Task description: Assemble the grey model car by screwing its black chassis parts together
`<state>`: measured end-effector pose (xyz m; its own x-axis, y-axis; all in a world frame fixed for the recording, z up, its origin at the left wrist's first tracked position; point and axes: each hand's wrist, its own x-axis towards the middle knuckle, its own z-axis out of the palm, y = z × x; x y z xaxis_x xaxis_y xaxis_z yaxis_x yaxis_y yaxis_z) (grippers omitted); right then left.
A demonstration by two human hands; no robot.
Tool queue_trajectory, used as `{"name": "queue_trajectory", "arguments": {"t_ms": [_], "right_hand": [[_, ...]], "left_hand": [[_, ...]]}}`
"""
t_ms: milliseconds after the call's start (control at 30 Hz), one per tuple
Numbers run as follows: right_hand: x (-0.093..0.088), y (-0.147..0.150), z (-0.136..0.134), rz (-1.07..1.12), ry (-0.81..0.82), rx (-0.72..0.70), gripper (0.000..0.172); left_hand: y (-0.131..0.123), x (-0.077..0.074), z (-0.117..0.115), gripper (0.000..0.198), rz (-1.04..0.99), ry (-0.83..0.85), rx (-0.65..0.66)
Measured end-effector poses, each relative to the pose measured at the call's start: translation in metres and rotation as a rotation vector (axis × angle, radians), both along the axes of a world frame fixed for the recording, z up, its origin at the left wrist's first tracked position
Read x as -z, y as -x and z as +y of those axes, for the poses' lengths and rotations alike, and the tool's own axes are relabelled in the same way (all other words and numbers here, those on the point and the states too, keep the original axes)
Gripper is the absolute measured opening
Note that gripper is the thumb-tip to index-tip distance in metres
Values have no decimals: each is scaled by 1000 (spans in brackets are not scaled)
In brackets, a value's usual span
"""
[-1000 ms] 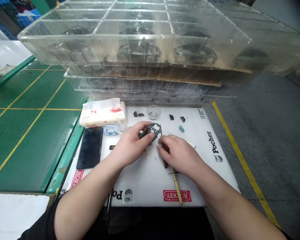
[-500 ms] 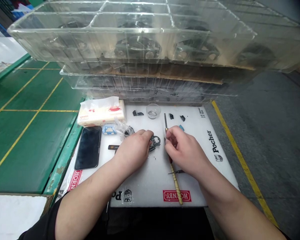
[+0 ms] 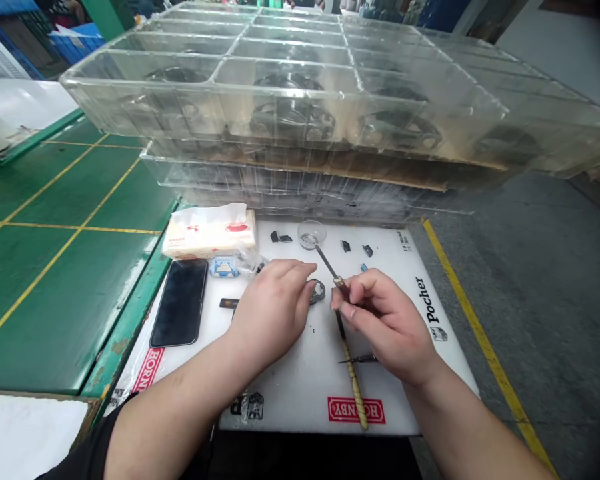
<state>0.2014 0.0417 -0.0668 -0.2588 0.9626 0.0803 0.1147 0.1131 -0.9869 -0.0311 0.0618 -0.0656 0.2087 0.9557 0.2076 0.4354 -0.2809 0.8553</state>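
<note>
Well, from the head camera, the right hand (image 3: 386, 327) is pinching a slim needle-tipped pick (image 3: 330, 267) firmly between thumb and fingertips (image 3: 353, 297), its point angling up to the lower edge of a small glass dish (image 3: 311, 235). The left hand (image 3: 273, 310) is lying low over a white work mat (image 3: 290, 400), its fingers loosely stretched out; whether they have hold of anything underneath, I cannot tell. A dark openwork metal part (image 3: 317, 291) is sitting on the mat just beyond those fingers, partly tucked beneath them. Below the right hand, a tool with a twisted wooden handle (image 3: 354, 383) is lying on the mat, with a short dark pick (image 3: 359, 359) crossing beside it. Toward the left, a phone (image 3: 179, 303) and a tissue pack (image 3: 209, 232) are resting along the mat's edge, while small black pieces (image 3: 345, 246) are scattered near the dish. Stacked clear compartment trays (image 3: 280, 100) holding dark model cars are looming overhead.
</note>
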Motion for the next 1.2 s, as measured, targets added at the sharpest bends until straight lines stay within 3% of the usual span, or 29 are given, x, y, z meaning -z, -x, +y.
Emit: {"name": "queue_trajectory", "arguments": {"t_ms": [133, 233, 500, 667, 800, 933, 1000, 1067, 1133, 1200], "right_hand": [[-4, 1, -1, 120, 93, -95, 21], [-6, 2, -2, 200, 212, -175, 26], [-3, 2, -4, 365, 377, -305, 35], [-6, 1, -4, 297, 307, -309, 34], [-9, -7, 2, 79, 75, -150, 22], [-8, -15, 15, -112, -252, 299, 12], [-12, -19, 14, -178, -307, 400, 12], [-19, -25, 4, -323, -284, 404, 11], [-22, -34, -18, -533, -266, 290, 14], [-17, -46, -44, -704, -322, 112, 26]], "left_hand": [[3, -11, -3, 26, -507, 249, 73], [4, -7, -3, 34, -723, 354, 73], [3, -5, -1, 29, -738, 326, 89], [2, -7, -2, 22, -789, 427, 268], [2, -8, 2, 23, -901, 352, 126], [2, -26, 4, 26, -976, 292, 121], [4, -44, -4, 24, -983, 274, 86], [10, -66, -24, 21, -966, 271, 10], [21, -84, -56, 19, -929, 310, -70], [35, -92, -102, 22, -891, 393, -139]]}}
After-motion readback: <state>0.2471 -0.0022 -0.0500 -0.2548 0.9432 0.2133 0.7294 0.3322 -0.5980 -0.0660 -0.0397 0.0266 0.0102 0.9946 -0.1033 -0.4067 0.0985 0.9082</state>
